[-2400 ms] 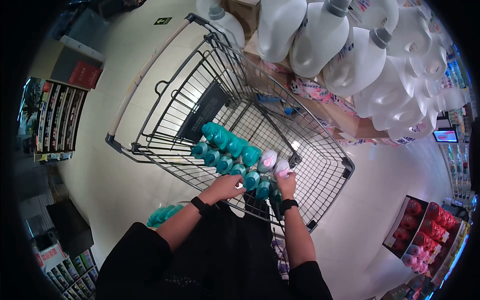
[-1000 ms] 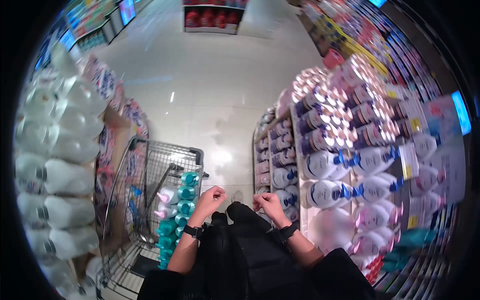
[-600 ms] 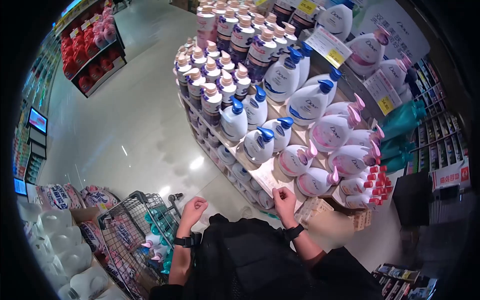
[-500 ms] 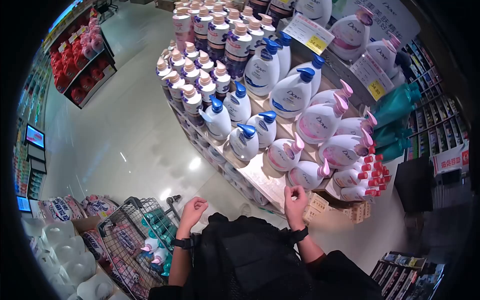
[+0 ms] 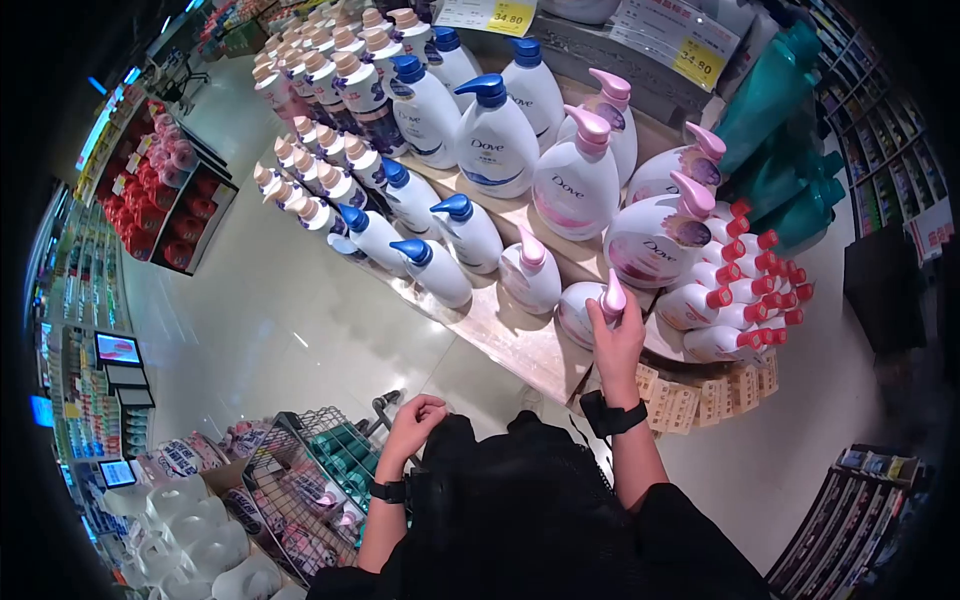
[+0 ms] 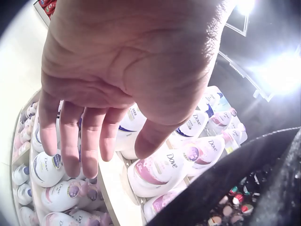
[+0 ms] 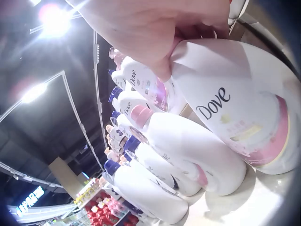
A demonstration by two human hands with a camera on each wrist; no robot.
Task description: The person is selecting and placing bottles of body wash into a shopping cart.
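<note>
Red-capped bottles are crowding near the pink-pump bottle; the right hand is gripping its top, the left hand hanging relaxed.

A plump white pump bottle with a pink pump top sits at the front corner of a pale display shelf, its neck in the grip of a right hand. The broad, rounded body carries black "Dove" lettering above a curved pink band edged in yellow (the smaller print is too blurred to read). Its base is down at the shelf surface.
</note>
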